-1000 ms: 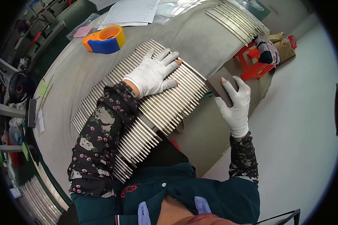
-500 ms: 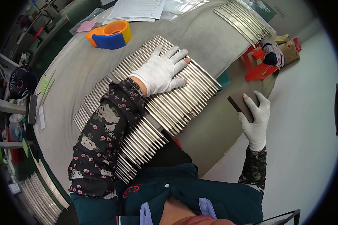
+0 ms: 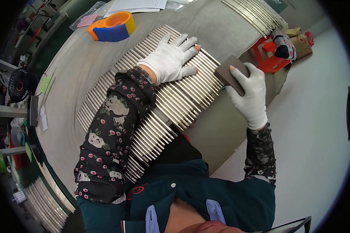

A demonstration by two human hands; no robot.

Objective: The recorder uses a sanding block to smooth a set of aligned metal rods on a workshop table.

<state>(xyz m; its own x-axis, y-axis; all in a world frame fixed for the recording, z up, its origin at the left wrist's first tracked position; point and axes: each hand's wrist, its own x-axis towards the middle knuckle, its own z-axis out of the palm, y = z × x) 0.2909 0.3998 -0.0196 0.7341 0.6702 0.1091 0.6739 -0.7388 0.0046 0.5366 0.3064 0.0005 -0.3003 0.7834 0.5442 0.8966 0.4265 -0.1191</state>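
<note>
Left hand (image 3: pixel 171 58) flat, open on metal rods (image 3: pixel 175 101), centre frame. Right hand (image 3: pixel 249 91) grips dark sanding block (image 3: pixel 231 73) at rod ends; progress unclear.

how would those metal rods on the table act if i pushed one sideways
The metal rods look round and smooth, so one would probably roll, nudging its neighbours since they lie side by side. They look straight and rigid, likely stiff rather than floppy. The left hand lies flat on them, perhaps to stop rolling.
</note>
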